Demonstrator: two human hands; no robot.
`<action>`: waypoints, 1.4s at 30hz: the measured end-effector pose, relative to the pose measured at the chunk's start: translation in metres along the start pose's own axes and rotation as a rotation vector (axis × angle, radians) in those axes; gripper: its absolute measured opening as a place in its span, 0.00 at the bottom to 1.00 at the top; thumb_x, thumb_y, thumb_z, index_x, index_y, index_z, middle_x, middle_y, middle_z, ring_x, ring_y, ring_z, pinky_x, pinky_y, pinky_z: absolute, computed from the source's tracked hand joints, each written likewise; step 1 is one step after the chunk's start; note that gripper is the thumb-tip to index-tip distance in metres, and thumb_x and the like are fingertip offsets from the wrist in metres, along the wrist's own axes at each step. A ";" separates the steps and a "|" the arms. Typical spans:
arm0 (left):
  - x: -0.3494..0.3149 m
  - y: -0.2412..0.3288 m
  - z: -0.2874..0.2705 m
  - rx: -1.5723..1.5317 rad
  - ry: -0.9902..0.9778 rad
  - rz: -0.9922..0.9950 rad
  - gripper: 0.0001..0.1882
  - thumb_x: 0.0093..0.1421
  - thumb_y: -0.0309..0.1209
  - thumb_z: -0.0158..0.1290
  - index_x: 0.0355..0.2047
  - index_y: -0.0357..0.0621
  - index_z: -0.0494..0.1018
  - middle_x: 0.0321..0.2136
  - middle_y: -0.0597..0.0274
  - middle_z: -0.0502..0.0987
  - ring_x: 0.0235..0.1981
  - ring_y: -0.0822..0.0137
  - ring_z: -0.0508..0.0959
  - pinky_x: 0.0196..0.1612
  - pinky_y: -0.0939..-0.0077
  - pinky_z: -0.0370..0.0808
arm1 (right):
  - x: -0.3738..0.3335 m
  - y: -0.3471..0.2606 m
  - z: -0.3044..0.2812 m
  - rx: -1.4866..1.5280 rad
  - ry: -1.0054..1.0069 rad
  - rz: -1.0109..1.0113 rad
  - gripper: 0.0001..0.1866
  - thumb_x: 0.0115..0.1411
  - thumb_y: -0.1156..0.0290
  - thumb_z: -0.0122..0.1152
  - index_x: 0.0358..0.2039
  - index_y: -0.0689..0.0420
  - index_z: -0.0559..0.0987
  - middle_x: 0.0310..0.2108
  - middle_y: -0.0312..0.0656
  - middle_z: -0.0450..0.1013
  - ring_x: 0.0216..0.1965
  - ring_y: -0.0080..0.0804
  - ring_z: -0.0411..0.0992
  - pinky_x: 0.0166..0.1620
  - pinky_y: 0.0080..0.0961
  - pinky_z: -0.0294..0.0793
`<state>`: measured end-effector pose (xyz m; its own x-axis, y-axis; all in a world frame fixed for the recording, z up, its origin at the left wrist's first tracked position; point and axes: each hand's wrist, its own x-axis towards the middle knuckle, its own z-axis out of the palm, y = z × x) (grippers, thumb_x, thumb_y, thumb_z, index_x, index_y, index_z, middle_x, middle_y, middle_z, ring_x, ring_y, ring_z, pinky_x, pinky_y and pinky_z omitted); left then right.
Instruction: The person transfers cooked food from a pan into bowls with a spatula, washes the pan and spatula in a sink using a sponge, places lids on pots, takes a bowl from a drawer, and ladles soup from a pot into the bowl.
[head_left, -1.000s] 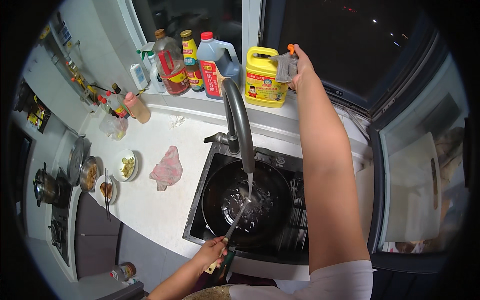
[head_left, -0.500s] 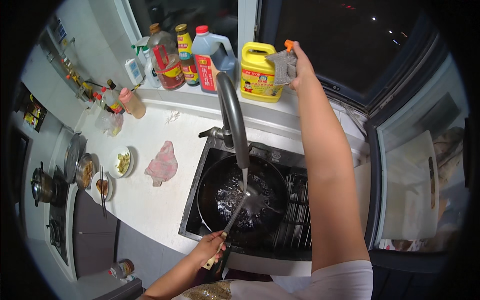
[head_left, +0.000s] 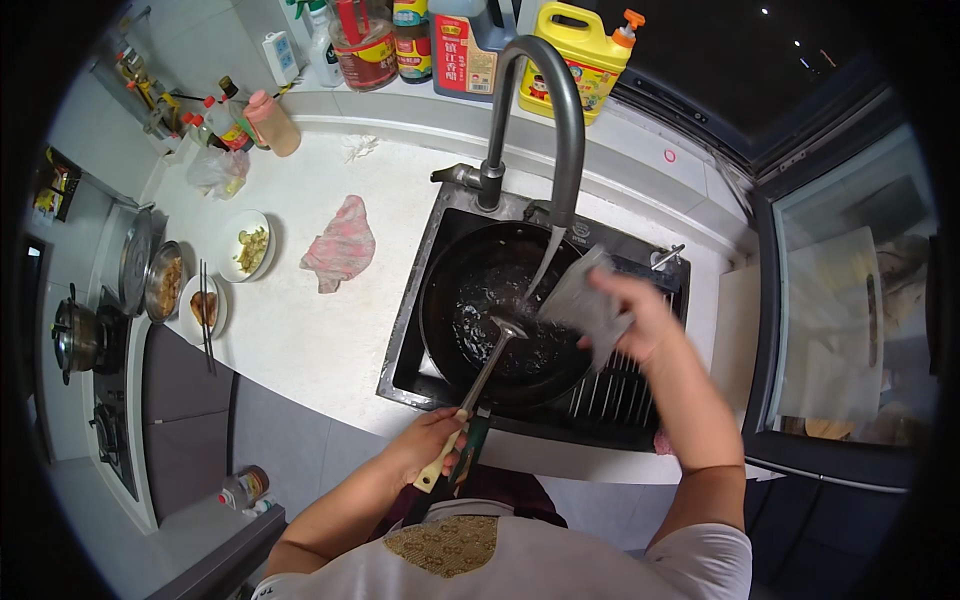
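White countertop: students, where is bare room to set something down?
Bare: the countertop between the pale pink cloth and black rectangular sink, and from that cloth to the front edge. Crowded: left end, round white bowls; white windowsill, tall bottles and yellow plastic jug.

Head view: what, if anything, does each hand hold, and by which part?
The left hand holds the metal utensil by its cream handle, perhaps the green pan handle too. The right hand holds the blurred grey cloth by its right side.
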<state>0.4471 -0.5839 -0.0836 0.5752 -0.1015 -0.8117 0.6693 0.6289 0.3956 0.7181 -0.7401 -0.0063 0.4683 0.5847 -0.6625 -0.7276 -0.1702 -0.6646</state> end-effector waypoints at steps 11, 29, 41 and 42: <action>-0.009 0.010 -0.039 0.049 0.016 -0.026 0.11 0.62 0.39 0.46 0.42 0.49 0.66 0.23 0.66 0.68 0.14 0.74 0.65 0.15 0.79 0.64 | 0.224 -0.019 0.177 -0.487 -0.086 -0.367 0.28 0.53 0.49 0.58 0.39 0.65 0.75 0.39 0.47 0.72 0.42 0.37 0.68 0.47 0.33 0.64; -0.023 0.016 -0.067 0.159 0.015 0.022 0.12 0.63 0.38 0.44 0.42 0.47 0.65 0.23 0.66 0.67 0.14 0.74 0.66 0.14 0.79 0.64 | 0.116 0.055 0.077 -0.083 0.105 -0.202 0.23 0.60 0.54 0.51 0.44 0.62 0.74 0.41 0.42 0.73 0.41 0.32 0.71 0.45 0.27 0.69; -0.015 -0.009 -0.037 0.398 -0.079 0.159 0.10 0.64 0.33 0.42 0.41 0.44 0.66 0.20 0.66 0.67 0.08 0.75 0.64 0.10 0.81 0.63 | 0.111 0.151 0.005 -0.822 0.247 -0.722 0.24 0.64 0.57 0.39 0.52 0.60 0.69 0.56 0.50 0.62 0.58 0.50 0.58 0.60 0.39 0.54; -0.018 -0.008 -0.031 0.422 -0.062 0.168 0.08 0.64 0.32 0.41 0.38 0.43 0.66 0.19 0.67 0.67 0.07 0.76 0.63 0.09 0.82 0.63 | 0.112 0.154 -0.003 -0.682 0.228 -0.651 0.23 0.63 0.60 0.39 0.54 0.59 0.66 0.56 0.51 0.60 0.59 0.51 0.56 0.61 0.42 0.52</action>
<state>0.4172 -0.5633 -0.0856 0.7107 -0.0784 -0.6991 0.6898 0.2724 0.6708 0.6599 -0.7034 -0.1837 0.8149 0.5714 -0.0971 0.1218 -0.3326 -0.9352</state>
